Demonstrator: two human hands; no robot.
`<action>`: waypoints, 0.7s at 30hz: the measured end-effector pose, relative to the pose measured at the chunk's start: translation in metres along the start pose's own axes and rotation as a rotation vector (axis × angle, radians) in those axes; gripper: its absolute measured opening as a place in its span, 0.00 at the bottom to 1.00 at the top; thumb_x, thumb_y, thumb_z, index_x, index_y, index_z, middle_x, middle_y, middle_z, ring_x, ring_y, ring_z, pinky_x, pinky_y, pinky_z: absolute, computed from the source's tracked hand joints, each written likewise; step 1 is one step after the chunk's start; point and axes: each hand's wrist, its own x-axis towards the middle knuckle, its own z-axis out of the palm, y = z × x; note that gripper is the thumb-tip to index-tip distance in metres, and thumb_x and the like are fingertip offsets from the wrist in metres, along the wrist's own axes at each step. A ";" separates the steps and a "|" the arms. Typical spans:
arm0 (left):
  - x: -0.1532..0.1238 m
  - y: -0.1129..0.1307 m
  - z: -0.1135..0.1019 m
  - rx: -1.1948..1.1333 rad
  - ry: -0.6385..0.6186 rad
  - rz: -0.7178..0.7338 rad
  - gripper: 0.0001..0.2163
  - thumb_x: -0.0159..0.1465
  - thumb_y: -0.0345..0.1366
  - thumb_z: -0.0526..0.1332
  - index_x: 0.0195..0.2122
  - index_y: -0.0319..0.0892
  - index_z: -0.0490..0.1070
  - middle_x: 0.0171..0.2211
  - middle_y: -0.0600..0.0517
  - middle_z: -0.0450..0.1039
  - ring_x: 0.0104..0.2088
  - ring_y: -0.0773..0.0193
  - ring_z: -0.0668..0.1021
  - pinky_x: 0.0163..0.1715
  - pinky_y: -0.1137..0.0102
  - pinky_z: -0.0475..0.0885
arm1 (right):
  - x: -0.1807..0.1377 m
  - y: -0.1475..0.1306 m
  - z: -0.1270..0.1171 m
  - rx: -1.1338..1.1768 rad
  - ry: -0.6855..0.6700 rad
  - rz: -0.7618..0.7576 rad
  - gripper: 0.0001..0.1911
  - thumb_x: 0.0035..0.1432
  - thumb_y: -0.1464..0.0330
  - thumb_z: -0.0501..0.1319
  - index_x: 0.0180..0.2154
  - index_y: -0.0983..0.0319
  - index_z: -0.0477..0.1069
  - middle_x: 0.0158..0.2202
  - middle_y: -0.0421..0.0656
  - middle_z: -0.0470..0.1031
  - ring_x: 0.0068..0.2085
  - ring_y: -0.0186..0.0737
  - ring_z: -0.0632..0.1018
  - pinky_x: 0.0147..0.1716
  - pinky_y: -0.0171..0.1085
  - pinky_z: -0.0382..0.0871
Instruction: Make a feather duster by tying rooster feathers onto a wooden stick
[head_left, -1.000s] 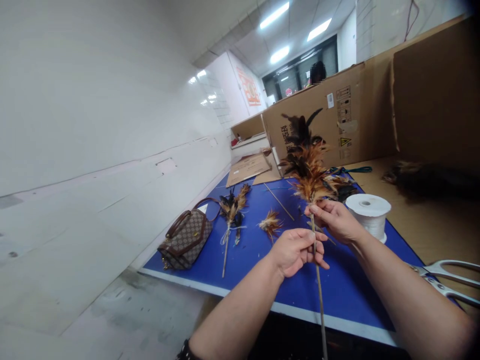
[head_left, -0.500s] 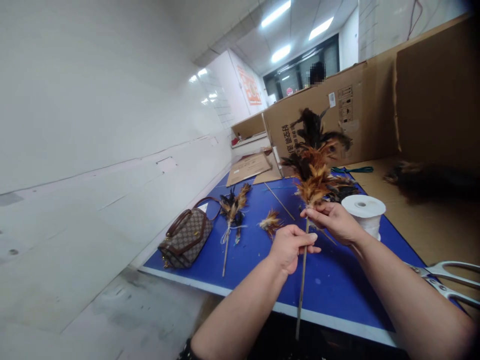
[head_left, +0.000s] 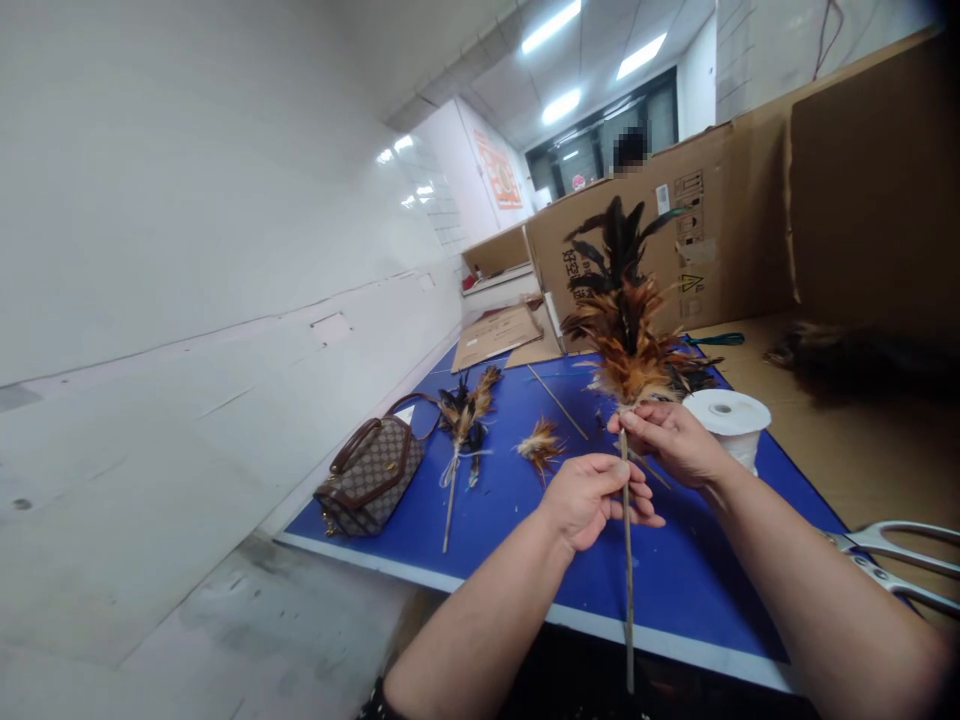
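Note:
Upright before me stands a feather duster (head_left: 630, 335), black feathers at its top and orange-brown ones lower down, on a thin stick. My right hand (head_left: 671, 440) pinches it where the feathers meet the stick. Lower on the stick, my left hand (head_left: 596, 500) grips between thumb and fingers, some fingertips reaching past it. Left of my hands a small tuft of brown feathers (head_left: 541, 446) lies on the blue table (head_left: 517, 560). Farther left rests another stick with feathers (head_left: 463, 420), tied with pale string. A white spool (head_left: 726, 415) stands just beyond my right hand.
A brown patterned handbag (head_left: 373, 475) sits at the table's left edge by the white wall. Scissors (head_left: 892, 555) lie at the right, near dark feathers (head_left: 847, 355). Cardboard (head_left: 739, 230) walls off the far side. A loose stick (head_left: 556, 400) lies behind the tuft. A person's head shows beyond.
The duster has turned about its stick, its feathers now showing from another side. The stick's lower end has swung right. My left hand has shifted slightly right, with more fingers spread past the stick.

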 end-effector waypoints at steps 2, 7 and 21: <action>-0.001 0.002 0.001 0.018 0.051 -0.008 0.21 0.50 0.45 0.77 0.33 0.31 0.76 0.30 0.44 0.77 0.29 0.56 0.81 0.39 0.50 0.79 | 0.000 -0.001 -0.001 -0.028 -0.005 0.012 0.25 0.59 0.49 0.67 0.39 0.66 0.81 0.19 0.36 0.59 0.23 0.31 0.58 0.21 0.34 0.50; 0.000 0.001 0.000 0.024 0.207 0.047 0.23 0.42 0.40 0.81 0.26 0.36 0.68 0.25 0.48 0.77 0.23 0.61 0.80 0.39 0.56 0.79 | 0.002 0.002 0.000 -0.086 0.026 0.006 0.23 0.56 0.49 0.70 0.36 0.65 0.82 0.24 0.41 0.71 0.25 0.33 0.65 0.23 0.34 0.57; 0.006 0.005 0.002 -0.076 -0.078 0.047 0.19 0.57 0.46 0.73 0.39 0.33 0.77 0.29 0.49 0.72 0.24 0.68 0.74 0.27 0.67 0.75 | -0.002 -0.002 0.007 -0.035 -0.040 0.005 0.22 0.61 0.50 0.66 0.36 0.64 0.78 0.19 0.38 0.70 0.21 0.33 0.69 0.24 0.34 0.64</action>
